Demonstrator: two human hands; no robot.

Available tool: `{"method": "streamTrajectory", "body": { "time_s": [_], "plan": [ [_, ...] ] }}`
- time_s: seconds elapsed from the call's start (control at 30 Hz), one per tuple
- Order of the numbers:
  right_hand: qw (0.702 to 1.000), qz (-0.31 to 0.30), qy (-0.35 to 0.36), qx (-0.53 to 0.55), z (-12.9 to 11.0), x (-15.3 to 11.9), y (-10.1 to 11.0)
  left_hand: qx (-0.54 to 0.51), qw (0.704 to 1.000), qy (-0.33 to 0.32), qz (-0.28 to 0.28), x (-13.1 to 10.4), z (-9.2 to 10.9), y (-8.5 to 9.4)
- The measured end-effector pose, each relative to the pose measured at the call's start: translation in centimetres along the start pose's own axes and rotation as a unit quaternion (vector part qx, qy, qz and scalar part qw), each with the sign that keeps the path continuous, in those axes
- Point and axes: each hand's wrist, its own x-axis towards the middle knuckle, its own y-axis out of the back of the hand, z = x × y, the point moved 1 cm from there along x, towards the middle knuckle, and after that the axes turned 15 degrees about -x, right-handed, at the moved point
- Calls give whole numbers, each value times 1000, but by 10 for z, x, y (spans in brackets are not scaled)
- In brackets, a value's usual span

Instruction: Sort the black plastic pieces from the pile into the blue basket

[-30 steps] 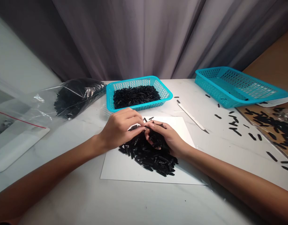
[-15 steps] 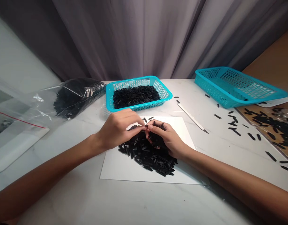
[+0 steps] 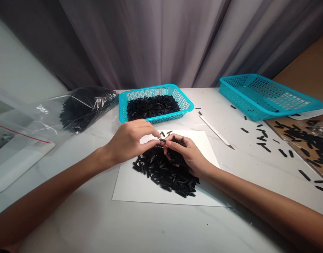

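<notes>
Small black pieces lie in a pile (image 3: pixel 166 175) on a white sheet (image 3: pixel 130 186). Above the pile, my right hand (image 3: pixel 191 154) pinches one small black piece (image 3: pixel 163 140) between thumb and forefinger, with several more black pieces gathered in its curled fingers. My left hand (image 3: pixel 132 140) is beside it, thumb and forefinger parted around the near end of that piece; the thumb is by its underside. Behind the hands, a blue basket (image 3: pixel 186 105) holds many black pieces.
A clear bag (image 3: pixel 85 109) of black pieces lies at the left. A second blue basket (image 3: pixel 256 95) stands at the back right. A white-handled knife (image 3: pixel 215 130) and scattered black pieces (image 3: pixel 263 146) lie to the right, beside a brown board (image 3: pixel 295 137).
My left forefinger has lifted away from the small piece, opening the left pinch. My right hand has stayed nearly still, and more of the piece shows.
</notes>
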Motion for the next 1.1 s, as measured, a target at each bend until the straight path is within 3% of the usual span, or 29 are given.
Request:
{"method": "streamTrajectory", "body": {
  "time_s": [0.6, 0.7, 0.8, 0.93, 1.0, 1.1],
  "plan": [
    [1000, 6, 22, -12, 4, 1, 1, -28, 1000, -8, 5, 2, 2, -1],
    [999, 10, 37, -20, 3, 2, 1, 31, 996, 27, 76, 1, -12, 8],
    [999, 4, 33, -24, 3, 2, 1, 125, 972, 103, 170, -5, -42, 26],
    [999, -5, 26, -28, 3, 2, 2, 154, 963, 190, 116, -11, -70, 39],
    [999, -9, 26, -31, 3, 3, 2, 142, 969, 168, 113, -10, -65, 36],
    [998, -22, 29, -45, 4, 4, 2, 104, 986, 69, 115, -4, -37, 21]
  ]
}}
